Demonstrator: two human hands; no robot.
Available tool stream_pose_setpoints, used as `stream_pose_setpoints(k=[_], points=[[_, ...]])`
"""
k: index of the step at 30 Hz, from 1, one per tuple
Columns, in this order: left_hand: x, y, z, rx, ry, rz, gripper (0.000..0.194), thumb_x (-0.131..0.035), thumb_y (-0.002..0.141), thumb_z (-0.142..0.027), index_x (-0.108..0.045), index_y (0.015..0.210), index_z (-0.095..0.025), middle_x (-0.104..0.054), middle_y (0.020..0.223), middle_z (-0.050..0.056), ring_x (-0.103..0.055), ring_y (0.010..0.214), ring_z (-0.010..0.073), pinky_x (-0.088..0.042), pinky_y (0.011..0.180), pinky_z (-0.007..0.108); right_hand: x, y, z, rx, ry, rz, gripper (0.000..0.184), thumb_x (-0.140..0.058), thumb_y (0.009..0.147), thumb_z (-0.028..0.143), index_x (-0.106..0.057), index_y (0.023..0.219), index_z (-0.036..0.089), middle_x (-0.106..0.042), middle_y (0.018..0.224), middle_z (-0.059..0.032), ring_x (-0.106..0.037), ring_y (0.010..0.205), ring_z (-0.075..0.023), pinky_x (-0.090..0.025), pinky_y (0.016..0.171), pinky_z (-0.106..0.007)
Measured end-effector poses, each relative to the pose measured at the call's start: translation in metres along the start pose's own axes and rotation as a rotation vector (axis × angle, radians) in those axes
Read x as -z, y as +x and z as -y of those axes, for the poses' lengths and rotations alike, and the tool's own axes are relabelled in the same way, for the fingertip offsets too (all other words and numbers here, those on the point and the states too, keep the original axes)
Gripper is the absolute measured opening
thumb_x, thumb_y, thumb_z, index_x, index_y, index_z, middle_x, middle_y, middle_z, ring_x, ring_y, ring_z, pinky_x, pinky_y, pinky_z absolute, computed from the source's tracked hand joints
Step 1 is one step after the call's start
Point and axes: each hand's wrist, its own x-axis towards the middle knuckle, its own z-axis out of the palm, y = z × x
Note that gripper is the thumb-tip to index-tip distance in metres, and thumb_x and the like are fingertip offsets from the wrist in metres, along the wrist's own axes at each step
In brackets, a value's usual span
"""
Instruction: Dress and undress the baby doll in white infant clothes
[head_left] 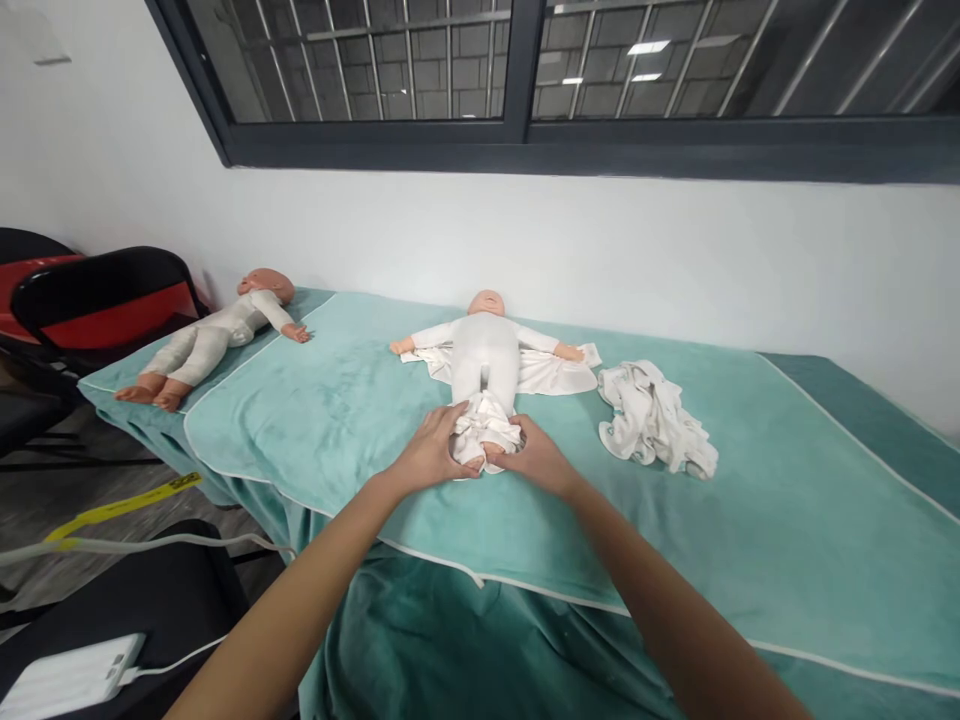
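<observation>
A baby doll (486, 350) with a white cloth body lies on its back, arms spread, feet towards me. Bunched around its lower legs are small white pants (484, 418). My left hand (435, 446) grips the left side of the pants, thumb beside one foot. On the other side, my right hand (536, 455) pinches the fabric, its thumb by the other foot. The doll's toes show between my hands. Beneath the doll's upper body, a white baby shirt (559, 373) is spread out. The fingers' undersides are partly hidden by cloth.
To the right lies a crumpled heap of white clothes (654, 418). A second doll (217, 335) rests at the table's left end. Green cloth (787, 520) covers the table. Chairs (112, 300) stand at left; a white power bank (71, 680) with a cable lies on a black seat.
</observation>
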Motion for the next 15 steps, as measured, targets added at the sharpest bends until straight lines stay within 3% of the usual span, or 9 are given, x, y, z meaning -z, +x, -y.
stream_pose_setpoints(k=[5, 12, 15], points=[[0.008, -0.001, -0.016, 0.097, -0.038, 0.015, 0.086, -0.075, 0.069, -0.047, -0.04, 0.143, -0.019, -0.054, 0.136, 0.013, -0.05, 0.126, 0.0327, -0.043, 0.104, 0.044, 0.011, 0.001, 0.009, -0.012, 0.043, 0.1, 0.053, -0.078, 0.067, 0.053, -0.061, 0.103, 0.019, -0.07, 0.101, -0.0047, -0.063, 0.094, -0.0237, -0.049, 0.08, -0.033], [0.02, -0.014, -0.037, 0.196, -0.201, 0.121, 0.062, -0.064, 0.068, -0.021, -0.054, 0.129, -0.019, -0.067, 0.121, 0.007, -0.063, 0.106, 0.0262, -0.05, 0.094, 0.037, 0.045, -0.008, 0.029, -0.083, 0.2, 0.536, 0.055, -0.08, 0.07, 0.046, -0.064, 0.114, 0.018, -0.067, 0.11, -0.0058, -0.061, 0.096, -0.0222, -0.048, 0.079, -0.03], [0.035, -0.021, -0.047, 0.179, -0.368, 0.203, 0.058, -0.061, 0.069, -0.017, -0.056, 0.126, -0.017, -0.067, 0.12, 0.007, -0.063, 0.107, 0.025, -0.05, 0.095, 0.035, 0.062, -0.016, 0.038, -0.097, 0.196, 0.652, 0.051, -0.075, 0.075, 0.052, -0.065, 0.111, 0.018, -0.066, 0.105, -0.0049, -0.059, 0.092, -0.0197, -0.046, 0.079, -0.029]])
